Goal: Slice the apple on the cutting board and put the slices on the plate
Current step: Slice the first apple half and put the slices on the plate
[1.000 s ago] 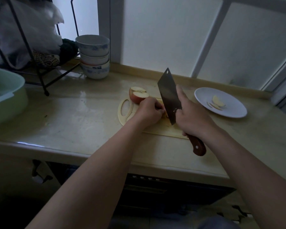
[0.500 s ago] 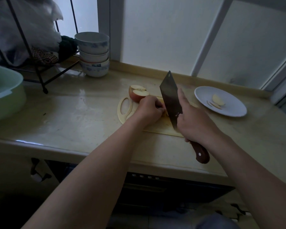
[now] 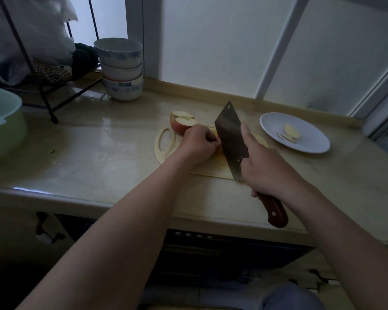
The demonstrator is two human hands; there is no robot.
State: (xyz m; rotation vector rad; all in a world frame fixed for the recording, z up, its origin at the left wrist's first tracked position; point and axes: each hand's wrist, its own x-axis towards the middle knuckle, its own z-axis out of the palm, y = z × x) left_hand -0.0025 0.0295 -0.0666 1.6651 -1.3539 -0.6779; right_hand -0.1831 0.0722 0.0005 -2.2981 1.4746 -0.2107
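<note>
A pale cutting board (image 3: 166, 151) lies on the counter. A cut apple piece (image 3: 182, 122) with red skin stands at the board's far left. My left hand (image 3: 197, 145) curls its fingers over another apple piece on the board; that piece is almost hidden under the fingers. My right hand (image 3: 267, 166) grips the red-brown handle of a cleaver (image 3: 230, 135), index finger lying along the blade. The blade stands upright right beside my left fingertips. A white plate (image 3: 311, 139) at the right holds a few apple slices (image 3: 290, 133).
Stacked bowls (image 3: 120, 68) stand at the back left beside a black wire rack (image 3: 47, 90). A green basin (image 3: 2, 121) sits at the far left edge. The counter's front edge (image 3: 121, 202) runs below my forearms, with the window wall behind.
The cleaver has come down and a little toward me, its blade closer to the board beside my left fingers. My left hand keeps its place.
</note>
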